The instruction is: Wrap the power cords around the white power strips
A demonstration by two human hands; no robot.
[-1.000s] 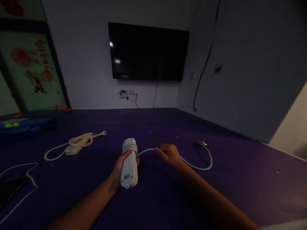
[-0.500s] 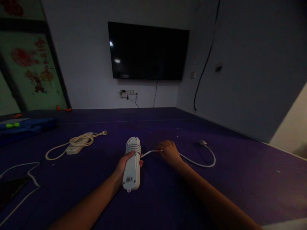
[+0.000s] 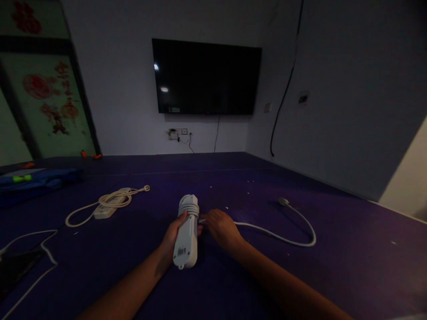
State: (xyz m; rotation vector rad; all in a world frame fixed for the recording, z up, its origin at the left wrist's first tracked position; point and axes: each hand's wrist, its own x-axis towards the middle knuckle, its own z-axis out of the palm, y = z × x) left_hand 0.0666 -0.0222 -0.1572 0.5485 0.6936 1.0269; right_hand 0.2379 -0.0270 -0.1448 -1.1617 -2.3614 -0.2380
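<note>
My left hand (image 3: 173, 233) is closed around a white power strip (image 3: 186, 244), held with its labelled back facing up. Several turns of its white cord (image 3: 189, 208) wrap the far half of the strip. Close against the strip's right side, my right hand (image 3: 220, 226) pinches the free cord; its fingertips are partly hidden. From there the loose cord (image 3: 273, 232) runs right over the purple surface, bends back in a curve and ends at a plug (image 3: 283, 202).
Left of my hands lies a second power strip (image 3: 105, 210) with its cord looped over it. A dark flat object (image 3: 20, 266) and a white cable are at the lower left. Blue cloth (image 3: 40, 180) lies farther back. A television (image 3: 207, 78) hangs on the far wall.
My right hand has moved left along the cord, up to the strip. The loose cord's bend has shifted right and nearer. My left hand keeps its hold on the strip.
</note>
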